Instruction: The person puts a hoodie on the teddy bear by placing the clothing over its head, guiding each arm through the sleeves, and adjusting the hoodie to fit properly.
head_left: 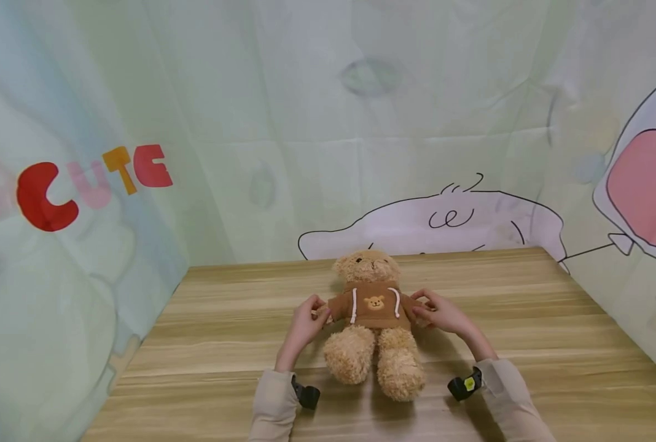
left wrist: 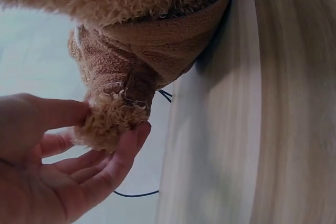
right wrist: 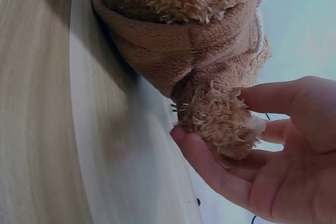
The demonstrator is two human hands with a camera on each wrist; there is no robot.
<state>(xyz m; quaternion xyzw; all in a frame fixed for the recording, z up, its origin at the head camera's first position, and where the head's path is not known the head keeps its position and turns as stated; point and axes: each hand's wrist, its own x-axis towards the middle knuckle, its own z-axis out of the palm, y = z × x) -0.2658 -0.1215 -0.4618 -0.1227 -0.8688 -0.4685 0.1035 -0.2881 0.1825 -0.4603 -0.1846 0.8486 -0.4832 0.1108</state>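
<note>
A tan teddy bear (head_left: 373,307) in a brown hoodie with white drawstrings lies face up on the wooden table, its legs toward me. My left hand (head_left: 308,320) pinches the furry paw (left wrist: 107,121) at the end of one sleeve, thumb on one side and fingers on the other. On the opposite side, my right hand (head_left: 441,313) holds the other paw (right wrist: 218,121) the same way. Both wrist views show the paw fur between thumb and fingers, with the hoodie's hem (right wrist: 157,27) behind.
The wood-grain table (head_left: 527,319) extends around the bear on all sides. Behind it hangs a printed cloth backdrop (head_left: 284,123) with cartoon drawings and the letters CUTE. Each wrist wears a small black camera, such as the left camera (head_left: 308,396).
</note>
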